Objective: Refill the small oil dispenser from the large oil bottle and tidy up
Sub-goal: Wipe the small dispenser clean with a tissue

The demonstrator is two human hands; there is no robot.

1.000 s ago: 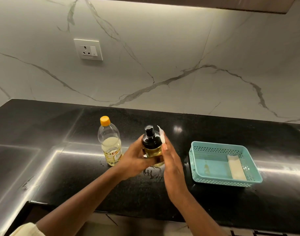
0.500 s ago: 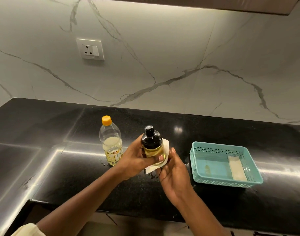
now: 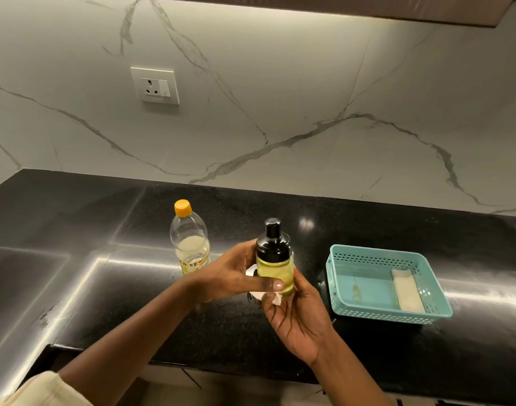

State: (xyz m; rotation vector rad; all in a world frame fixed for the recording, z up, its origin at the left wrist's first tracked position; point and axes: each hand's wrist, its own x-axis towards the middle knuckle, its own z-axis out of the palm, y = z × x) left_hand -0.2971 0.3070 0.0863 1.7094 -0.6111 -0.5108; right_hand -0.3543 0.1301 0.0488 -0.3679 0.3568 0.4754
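the left hand (image 3: 233,273) grips the dispenser (image 3: 275,266) upright above the counter (image 3: 368,224), thumb across its glass front. the right hand (image 3: 299,316) cups its base from below, fingers curled round a white tissue (image 3: 260,296) pressed to the glass. the bottle (image 3: 189,244), orange cap on, stands just behind the left hand. to the right sits a teal basket (image 3: 388,315) with a pale pad (image 3: 407,291) inside.

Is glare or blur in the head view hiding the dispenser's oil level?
Head view: no; the dispenser is sharp, its yellow oil plainly visible. Glare streaks lie on the black counter beside it. Wide-angle distortion skews the wall socket.
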